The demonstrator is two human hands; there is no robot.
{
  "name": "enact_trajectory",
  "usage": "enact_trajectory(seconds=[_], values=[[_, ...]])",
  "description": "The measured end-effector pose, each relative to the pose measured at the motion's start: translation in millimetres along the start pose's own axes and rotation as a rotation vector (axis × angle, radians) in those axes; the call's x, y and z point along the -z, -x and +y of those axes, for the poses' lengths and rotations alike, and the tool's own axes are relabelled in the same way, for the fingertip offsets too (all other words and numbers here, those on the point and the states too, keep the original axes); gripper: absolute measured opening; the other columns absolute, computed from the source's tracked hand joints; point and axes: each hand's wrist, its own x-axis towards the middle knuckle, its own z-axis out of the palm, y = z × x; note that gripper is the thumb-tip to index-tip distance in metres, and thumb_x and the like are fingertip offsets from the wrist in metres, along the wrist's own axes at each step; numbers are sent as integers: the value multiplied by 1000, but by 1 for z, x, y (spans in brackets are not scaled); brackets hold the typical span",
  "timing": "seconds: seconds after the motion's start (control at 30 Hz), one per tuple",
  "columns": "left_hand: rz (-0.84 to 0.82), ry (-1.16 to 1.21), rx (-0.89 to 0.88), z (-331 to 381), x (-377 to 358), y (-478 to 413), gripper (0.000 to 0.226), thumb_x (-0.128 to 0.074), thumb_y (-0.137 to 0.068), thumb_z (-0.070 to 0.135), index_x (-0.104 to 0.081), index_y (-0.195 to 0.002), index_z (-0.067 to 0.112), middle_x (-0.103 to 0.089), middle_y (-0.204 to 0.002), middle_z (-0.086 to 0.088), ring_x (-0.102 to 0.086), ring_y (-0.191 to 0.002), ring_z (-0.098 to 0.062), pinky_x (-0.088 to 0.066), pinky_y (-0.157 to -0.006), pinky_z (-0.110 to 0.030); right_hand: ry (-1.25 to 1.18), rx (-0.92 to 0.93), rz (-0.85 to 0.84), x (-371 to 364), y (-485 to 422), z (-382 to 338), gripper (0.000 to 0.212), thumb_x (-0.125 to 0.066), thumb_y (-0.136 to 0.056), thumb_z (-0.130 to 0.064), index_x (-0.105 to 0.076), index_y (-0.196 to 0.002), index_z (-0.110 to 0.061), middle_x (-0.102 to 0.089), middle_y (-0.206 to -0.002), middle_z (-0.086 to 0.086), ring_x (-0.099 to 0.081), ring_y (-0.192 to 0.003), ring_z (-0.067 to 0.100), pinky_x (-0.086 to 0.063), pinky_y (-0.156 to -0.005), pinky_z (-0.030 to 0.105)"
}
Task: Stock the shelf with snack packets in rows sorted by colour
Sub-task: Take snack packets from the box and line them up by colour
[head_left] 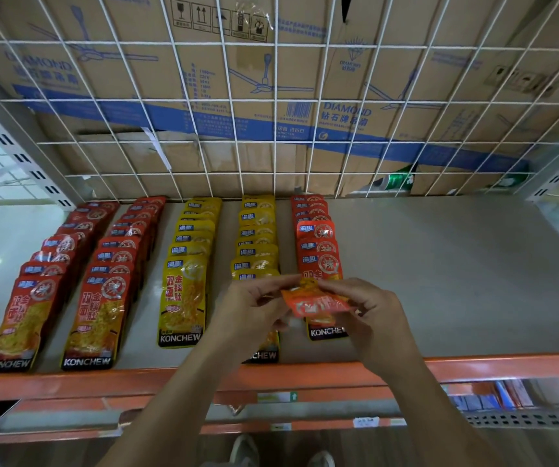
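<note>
Packet, orange-red, is hanging just above the front of the rightmost row on the shelf; left hand and right hand are each pinching one end (both grips narrow, closed on it).

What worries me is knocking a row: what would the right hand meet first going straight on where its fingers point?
Likely the left hand, since the right hand points left across the orange packet both pinch; the yellow row lies beyond. Depth is unclear.
</note>
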Motion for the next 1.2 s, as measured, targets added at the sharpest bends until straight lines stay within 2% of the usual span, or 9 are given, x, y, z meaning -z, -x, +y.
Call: enact_trajectory(seconds=[0.13,0.27,0.37,0.43,0.53,0.73,0.87,1.0,1.2], values=[[-62,-305,-155,2,-4,3,25,-60,-94,20,-72,-72,23,-47,-53,11,-33,-48,-5,-26,-48,-20,110,23,115,6,-2,0,7,-72,-82,-12,-74,-83,-18,-69,-86,-3,-61,-74,4,-46,-66,12],[-58,-498,-224,1,-9,-3,42,-56,-96,30,-51,-54,23,-36,-51,9,-33,-51,-6,-22,-49,-21,16,-132,154,8,-2,-3,23,-66,-86,-2,-68,-75,-23,-65,-62,-14,-56,-57,2,-45,-57,16],[-91,-530,-151,0,-19,-4,27,-54,-97,30,-60,-74,17,-51,-60,12,-46,-52,-1,-34,-50,-19,-111,-224,167,9,-1,-2,24,-63,-88,0,-68,-81,-22,-65,-60,-8,-55,-53,0,-45,-53,15],[-99,-524,-76,0,-27,-2,10,-55,-96,30,-62,-101,25,-64,-83,15,-59,-74,3,-45,-62,-13,-115,-295,154,9,0,0,26,-64,-89,-5,-66,-86,-30,-67,-68,2,-63,-63,9,-55,-62,26],[-41,-582,-34,-1,-35,1,26,-57,-95,30,-58,-121,26,-67,-107,10,-62,-92,-4,-49,-71,-15,-50,-359,102,11,0,4,20,-61,-92,-13,-63,-99,-32,-69,-81,5,-69,-81,18,-59,-75,36],[41,-802,-86,-2,-42,-2,19,-50,-98,29,-61,-110,18,-65,-91,3,-56,-71,-11,-39,-55,-18,194,-356,59,11,-2,6,26,-58,-95,-22,-61,-120,-22,-64,-84,-6,-66,-82,11,-58,-75,31],[40,-851,-10,-1,-45,-5,22,-46,-100,26,-64,-101,14,-68,-85,-2,-65,-73,-19,-56,-65,-32,372,-320,50,11,-2,7,30,-58,-95,-26,-59,-125,-23,-58,-91,-14,-58,-77,3,-46,-64,12],[37,-906,19,-2,-46,-8,24,-48,-99,27,-66,-100,11,-70,-93,-6,-67,-78,-21,-56,-67,-31,455,-313,47,8,0,7,39,-58,-94,-30,-54,-133,-24,-55,-119,-1,-55,-93,8,-47,-79,21],[10,-903,69,0,-47,-10,22,-50,-97,23,-65,-107,11,-70,-99,-6,-66,-81,-20,-56,-69,-30,440,-338,0,7,1,4,41,-57,-94,-32,-52,-135,-25,-57,-124,0,-51,-96,8,-46,-90,27]])
